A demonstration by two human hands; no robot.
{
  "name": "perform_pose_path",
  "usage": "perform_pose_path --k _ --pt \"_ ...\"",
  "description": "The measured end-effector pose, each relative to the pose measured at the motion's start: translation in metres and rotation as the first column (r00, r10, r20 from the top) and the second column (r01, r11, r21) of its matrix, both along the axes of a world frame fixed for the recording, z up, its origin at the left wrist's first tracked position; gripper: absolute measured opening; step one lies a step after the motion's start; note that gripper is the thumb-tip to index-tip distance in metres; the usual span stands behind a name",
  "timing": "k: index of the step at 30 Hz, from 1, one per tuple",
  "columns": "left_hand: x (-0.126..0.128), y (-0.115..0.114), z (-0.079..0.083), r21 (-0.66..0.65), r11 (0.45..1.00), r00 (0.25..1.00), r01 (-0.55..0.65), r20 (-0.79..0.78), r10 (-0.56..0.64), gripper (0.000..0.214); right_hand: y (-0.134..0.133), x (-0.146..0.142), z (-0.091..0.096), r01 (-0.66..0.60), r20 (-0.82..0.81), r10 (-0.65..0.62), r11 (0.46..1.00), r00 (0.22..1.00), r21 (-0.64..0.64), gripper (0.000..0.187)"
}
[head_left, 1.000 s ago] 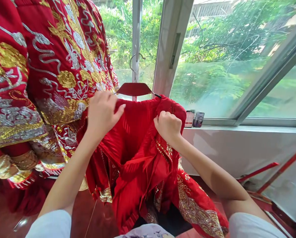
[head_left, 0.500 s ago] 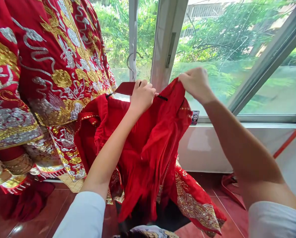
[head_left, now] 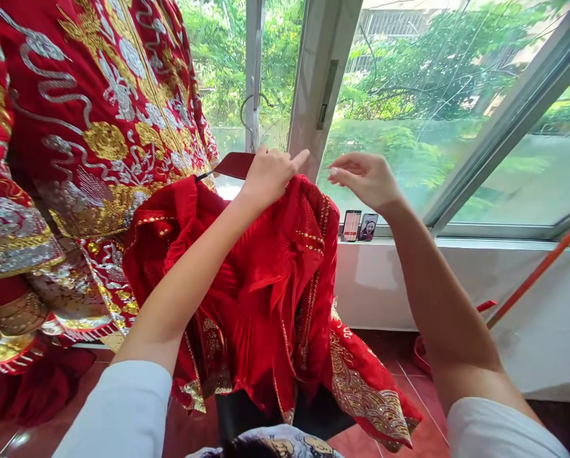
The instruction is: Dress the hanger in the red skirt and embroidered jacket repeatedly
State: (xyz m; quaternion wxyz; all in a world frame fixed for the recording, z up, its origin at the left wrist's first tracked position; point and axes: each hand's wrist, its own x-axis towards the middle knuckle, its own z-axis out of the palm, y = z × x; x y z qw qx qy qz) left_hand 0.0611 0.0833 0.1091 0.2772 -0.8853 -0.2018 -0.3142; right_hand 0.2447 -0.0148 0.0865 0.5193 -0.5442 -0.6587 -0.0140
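Observation:
A plain-lined red skirt with gold trim [head_left: 266, 273] hangs from a dark red hanger [head_left: 232, 165] in front of the window. My left hand [head_left: 268, 175] rests on the hanger's right end at the skirt's waistband, fingers curled over it with the index finger stretched out. My right hand [head_left: 364, 178] hovers just right of the waistband, fingers loosely apart and holding nothing. A heavily embroidered red, gold and silver jacket [head_left: 84, 140] hangs at the left, next to the skirt.
The hanger's metal hook [head_left: 249, 117] hangs by the window frame [head_left: 313, 89]. Two small photo cards [head_left: 360, 226] stand on the white sill. An orange-red pole [head_left: 533, 277] leans at the right. The floor [head_left: 394, 369] is red tile.
My right hand has let go of the skirt's raised waistband corner and drawn back; the cloth has dropped onto the hanger. My left hand stays on the hanger's right end.

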Motion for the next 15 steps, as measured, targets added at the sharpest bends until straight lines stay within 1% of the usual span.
perform_pose_path --k 1,3,4,5,6,7,8,9,11,13,15 --pt "0.0 0.0 0.003 -0.013 1.0 0.999 0.015 -0.033 -0.016 0.034 -0.006 0.009 -0.013 0.045 -0.024 -0.044 0.998 0.999 0.05 0.023" --pt "0.0 0.001 0.007 -0.034 0.998 0.996 0.045 -0.079 -0.048 0.03 -0.017 0.016 -0.046 0.221 -0.04 -0.217 0.967 0.975 0.127 0.025" --pt "-0.001 0.0 0.008 -0.04 0.998 0.995 0.056 -0.086 -0.059 0.03 -0.022 0.013 -0.065 0.343 -0.054 -0.339 0.921 0.939 0.184 0.023" --pt "-0.001 0.0 0.008 -0.042 0.997 0.994 0.06 -0.084 -0.063 0.03 -0.025 0.006 -0.084 0.486 -0.096 -0.478 0.84 0.873 0.241 0.019" --pt "-0.001 -0.001 0.008 -0.045 0.997 0.995 0.056 -0.079 -0.06 0.032 -0.028 -0.003 -0.101 0.56 -0.131 -0.546 0.788 0.828 0.254 0.02" --pt "0.0 -0.002 0.008 -0.047 0.998 0.996 0.049 -0.077 -0.052 0.032 -0.029 -0.015 -0.116 0.602 -0.15 -0.584 0.761 0.798 0.239 0.023" --pt "0.0 -0.002 0.009 -0.049 0.998 0.996 0.042 -0.079 -0.045 0.033 -0.03 -0.027 -0.128 0.612 -0.149 -0.594 0.767 0.791 0.193 0.025" --pt "0.0 -0.003 0.009 -0.046 0.998 0.996 0.037 -0.084 -0.041 0.033 -0.029 -0.039 -0.136 0.587 -0.131 -0.574 0.8 0.809 0.122 0.025" --pt "0.0 -0.003 0.009 -0.031 0.999 0.995 0.034 -0.097 -0.037 0.032 -0.026 -0.054 -0.143 0.513 -0.104 -0.513 0.858 0.852 -0.026 0.025" --pt "0.0 -0.002 0.009 -0.011 0.999 0.994 0.043 -0.104 -0.044 0.032 -0.028 -0.054 -0.136 0.419 -0.112 -0.432 0.9 0.895 -0.119 0.028" --pt "0.0 -0.001 0.009 -0.002 0.999 0.994 0.047 -0.1 -0.047 0.031 -0.038 -0.039 -0.118 0.333 -0.131 -0.352 0.931 0.927 -0.147 0.032"
